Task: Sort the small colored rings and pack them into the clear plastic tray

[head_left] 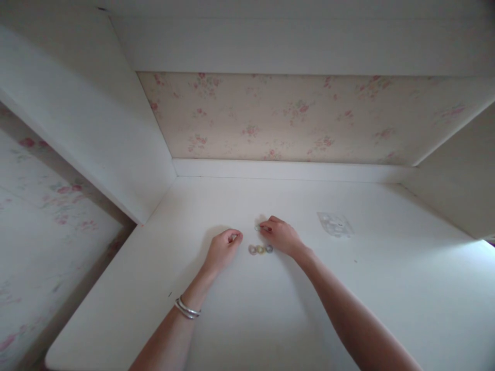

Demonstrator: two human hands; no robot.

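Three coils (pixel 261 249), thin loop (pixel 257 229) just beyond, pinched in nearer right hand (pixel 284 237); leftward, narrow left hand (pixel 222 251), contents unclear tbh.

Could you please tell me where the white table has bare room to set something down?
Bare patches lie right of the plastic bag and left of the left hand; it is crowded around the three round items, near the right hand.

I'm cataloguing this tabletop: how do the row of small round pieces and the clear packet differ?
The row of small round pieces shows pinkish, yellow and greyish tones; the clear packet looks see-through and whitish. The row is three rounded shapes, the packet one flat, angular sheet. The row lies left of the right hand, the packet right of it. Both rest on the white tabletop.
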